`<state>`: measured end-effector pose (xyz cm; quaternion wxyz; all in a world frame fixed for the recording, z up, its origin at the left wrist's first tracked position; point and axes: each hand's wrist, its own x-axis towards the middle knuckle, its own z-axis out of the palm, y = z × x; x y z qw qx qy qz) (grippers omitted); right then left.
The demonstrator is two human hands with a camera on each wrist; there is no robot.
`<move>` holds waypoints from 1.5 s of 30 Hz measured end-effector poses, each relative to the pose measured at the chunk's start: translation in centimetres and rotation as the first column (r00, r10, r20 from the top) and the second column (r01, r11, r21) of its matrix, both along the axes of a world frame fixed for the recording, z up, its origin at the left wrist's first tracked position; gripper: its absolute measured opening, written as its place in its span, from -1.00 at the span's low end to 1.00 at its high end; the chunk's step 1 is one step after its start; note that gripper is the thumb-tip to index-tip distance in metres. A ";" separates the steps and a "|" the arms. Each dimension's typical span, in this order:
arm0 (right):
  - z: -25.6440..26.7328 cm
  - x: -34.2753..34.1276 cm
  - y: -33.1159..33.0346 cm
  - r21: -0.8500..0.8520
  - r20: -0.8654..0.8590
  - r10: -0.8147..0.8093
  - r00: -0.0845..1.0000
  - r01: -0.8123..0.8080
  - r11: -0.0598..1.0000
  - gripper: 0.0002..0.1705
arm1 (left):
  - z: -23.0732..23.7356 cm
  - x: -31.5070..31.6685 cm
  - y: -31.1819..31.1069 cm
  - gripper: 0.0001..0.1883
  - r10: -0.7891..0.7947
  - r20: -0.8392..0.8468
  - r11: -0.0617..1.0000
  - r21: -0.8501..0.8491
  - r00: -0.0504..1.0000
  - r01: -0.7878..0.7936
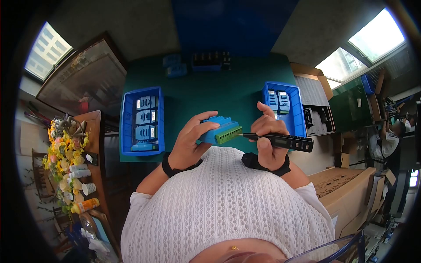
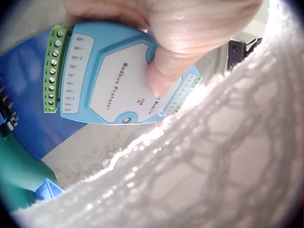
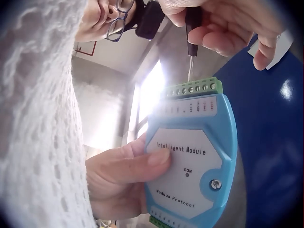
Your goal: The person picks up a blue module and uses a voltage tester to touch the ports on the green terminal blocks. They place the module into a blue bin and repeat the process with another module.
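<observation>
My left hand (image 1: 189, 139) grips a light blue module (image 1: 212, 124) above the near edge of the green table, thumb across its labelled face (image 2: 128, 80). A green screw terminal strip (image 1: 229, 134) on the module faces right. My right hand (image 1: 270, 142) holds a black screwdriver-like tool (image 1: 289, 142) level, its tip at the strip. In the right wrist view the tool's thin metal shaft (image 3: 191, 69) reaches the row of screws on the green strip (image 3: 197, 87); whether it sits in a screw I cannot tell.
A blue bin (image 1: 161, 127) with several modules stands at the left, another blue bin (image 1: 302, 118) with modules at the right. Further back on the table lie light blue modules (image 1: 176, 70) and a small blue tray (image 1: 207, 68) of dark parts. Cardboard boxes (image 1: 346, 186) stand at the right.
</observation>
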<state>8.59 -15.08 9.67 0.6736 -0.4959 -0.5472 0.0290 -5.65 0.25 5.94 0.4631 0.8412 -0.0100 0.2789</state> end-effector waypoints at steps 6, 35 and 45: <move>0.0 -0.1 0.2 -0.046 0.026 0.005 1.000 -0.004 0.999 -0.79 | 0.0 0.0 0.1 -0.42 0.005 0.007 0.999 0.049 1.000 -0.005; 0.0 -0.2 0.0 -0.025 0.013 0.052 0.999 -0.052 0.998 -0.81 | -0.1 0.3 -0.2 -0.40 0.018 0.040 0.999 0.036 0.999 -0.020; -0.1 -0.2 -0.1 -0.017 0.020 0.062 0.998 -0.061 0.998 -0.80 | -0.1 0.2 -0.3 -0.39 0.011 0.027 0.999 0.030 1.000 -0.012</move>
